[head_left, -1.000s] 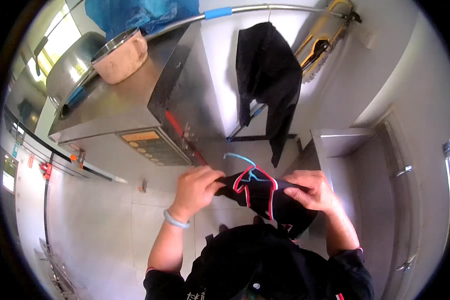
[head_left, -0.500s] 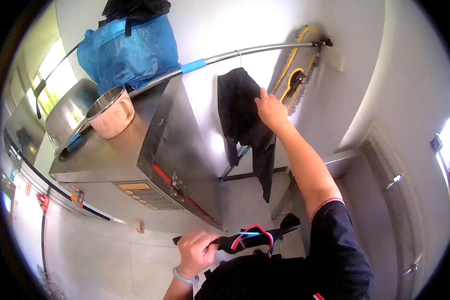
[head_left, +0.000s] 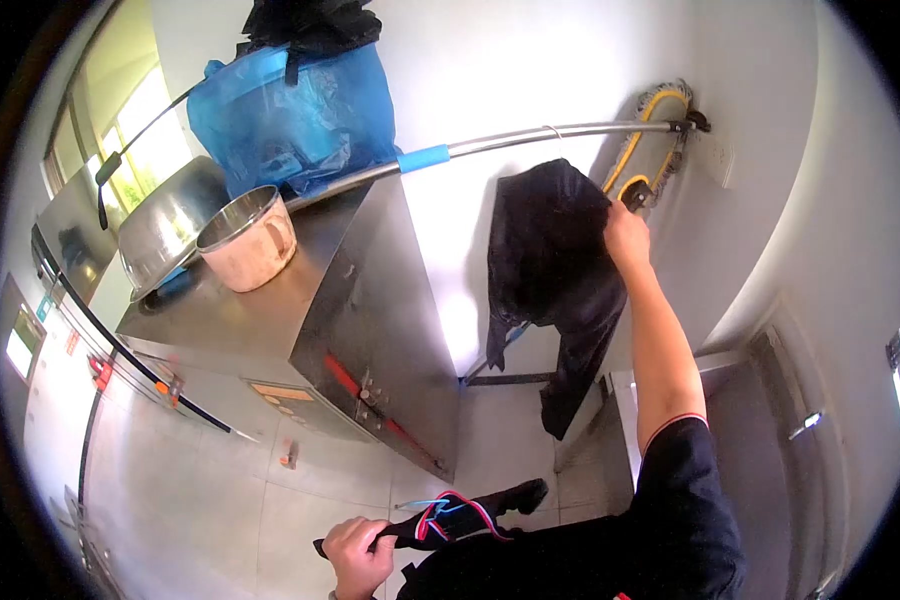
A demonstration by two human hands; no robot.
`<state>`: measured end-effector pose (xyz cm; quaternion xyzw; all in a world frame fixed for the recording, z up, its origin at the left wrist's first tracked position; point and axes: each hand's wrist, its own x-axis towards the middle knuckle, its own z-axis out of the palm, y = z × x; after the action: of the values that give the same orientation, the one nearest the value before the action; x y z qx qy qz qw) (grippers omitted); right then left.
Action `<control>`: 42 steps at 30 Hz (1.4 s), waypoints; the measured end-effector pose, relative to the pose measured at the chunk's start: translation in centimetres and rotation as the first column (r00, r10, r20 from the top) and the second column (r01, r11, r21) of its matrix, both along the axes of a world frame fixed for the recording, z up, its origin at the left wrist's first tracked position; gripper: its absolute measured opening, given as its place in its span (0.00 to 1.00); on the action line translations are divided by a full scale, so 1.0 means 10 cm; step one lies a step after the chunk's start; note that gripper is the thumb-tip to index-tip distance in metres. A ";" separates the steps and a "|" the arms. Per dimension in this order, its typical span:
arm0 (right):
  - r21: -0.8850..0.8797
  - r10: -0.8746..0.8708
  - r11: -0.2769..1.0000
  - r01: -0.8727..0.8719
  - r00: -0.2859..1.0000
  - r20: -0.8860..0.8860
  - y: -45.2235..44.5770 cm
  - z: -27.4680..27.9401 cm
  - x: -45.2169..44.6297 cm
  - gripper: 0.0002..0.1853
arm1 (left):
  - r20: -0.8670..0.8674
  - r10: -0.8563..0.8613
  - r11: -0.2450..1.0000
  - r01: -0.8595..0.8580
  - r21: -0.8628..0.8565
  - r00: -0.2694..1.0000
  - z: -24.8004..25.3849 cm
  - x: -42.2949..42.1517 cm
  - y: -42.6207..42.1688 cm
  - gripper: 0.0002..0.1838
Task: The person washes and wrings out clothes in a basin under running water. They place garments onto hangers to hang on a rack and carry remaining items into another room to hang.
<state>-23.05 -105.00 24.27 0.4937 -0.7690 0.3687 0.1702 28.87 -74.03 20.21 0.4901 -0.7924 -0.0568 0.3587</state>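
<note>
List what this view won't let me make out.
In the head view:
Contents of the blue bag: veiled by creased plastic.
Inner bottom of the pot: hidden by its wall.
Markings on the panel: too small and blurred.
Forearm behind the left hand: cut off by bottom edge.

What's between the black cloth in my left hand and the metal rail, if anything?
The hanging black garment, held at its edge by your right hand, seems in the way, below the metal rail and above the cloth in your left hand.
</note>
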 end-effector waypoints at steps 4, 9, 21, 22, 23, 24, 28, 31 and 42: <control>-0.013 -0.009 1.000 0.009 1.000 -0.003 0.06 0.00 -0.08 0.11 | -0.071 0.020 0.995 -0.013 0.094 0.997 -0.06 -0.02 -0.04 0.06; 0.084 -0.036 0.996 0.036 0.999 -0.008 0.06 -0.04 -0.15 0.14 | -0.188 -0.030 0.999 0.036 0.025 0.982 -0.15 -0.11 -0.23 0.07; 0.179 0.880 -0.079 -0.981 0.016 0.474 1.99 0.09 1.19 0.22 | -0.256 -0.211 0.973 0.227 0.037 0.943 0.26 -0.58 -0.79 0.06; 0.226 0.887 -0.067 -0.972 0.046 0.460 2.17 0.11 1.25 0.21 | -0.292 -0.219 0.972 0.236 0.024 0.931 0.28 -0.62 -0.86 0.07; 0.181 0.885 -0.066 -0.981 0.027 0.465 2.23 0.06 1.21 0.22 | -0.325 -0.234 0.968 0.252 0.011 0.916 0.32 -0.67 -0.94 0.07; 0.154 0.904 -0.026 -0.988 0.042 0.426 2.31 0.06 1.16 0.22 | -0.357 -0.252 0.963 0.269 -0.004 0.899 0.36 -0.72 -1.02 0.07; 0.037 0.907 0.107 -0.994 0.113 0.405 2.56 0.34 1.25 0.15 | -0.320 -0.285 0.956 0.292 -0.026 0.903 0.45 -0.94 -1.37 0.09; -0.095 0.725 0.477 -0.874 0.330 0.604 2.55 0.37 1.30 0.11 | -0.163 -0.189 0.960 0.146 -0.240 0.968 0.46 -1.09 -1.51 0.24; -0.262 0.720 0.658 -0.706 0.487 0.494 1.23 0.56 1.49 0.08 | -0.030 -0.482 0.559 0.333 0.759 0.876 -1.51 0.22 -0.73 0.28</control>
<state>-8.14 -92.71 29.92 0.6339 -0.5045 0.5415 -0.2246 31.03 -81.30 5.16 0.3981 -0.8190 -0.4122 0.0296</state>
